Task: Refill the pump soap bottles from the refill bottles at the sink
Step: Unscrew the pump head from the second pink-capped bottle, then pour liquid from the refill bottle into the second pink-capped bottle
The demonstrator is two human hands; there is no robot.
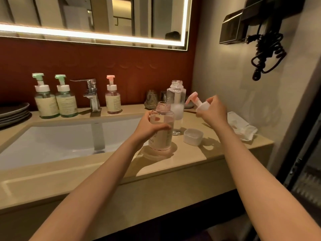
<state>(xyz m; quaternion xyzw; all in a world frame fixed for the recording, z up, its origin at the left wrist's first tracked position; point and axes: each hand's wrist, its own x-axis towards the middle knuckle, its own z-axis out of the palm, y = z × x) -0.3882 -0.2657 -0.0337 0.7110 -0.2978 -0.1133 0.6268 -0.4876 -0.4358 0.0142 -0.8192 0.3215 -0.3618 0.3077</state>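
Note:
My left hand (150,126) grips an uncapped clear pink soap bottle (161,134) that stands on the counter right of the sink. Just right of its neck, my right hand (211,111) holds the bottle's pink pump head (197,103) tilted in the air. Behind the pink bottle stands a taller clear refill bottle (176,101), open at the top, with liquid in it. A white cap (193,136) lies upturned on the counter beside both bottles.
Two green-pump bottles (46,100) (66,98) stand left of the chrome faucet (92,94), a pink-pump bottle (112,97) right of it. The white sink basin (57,140) lies left. Dark plates (13,113) are stacked at far left. A crumpled white packet (241,125) lies by the wall.

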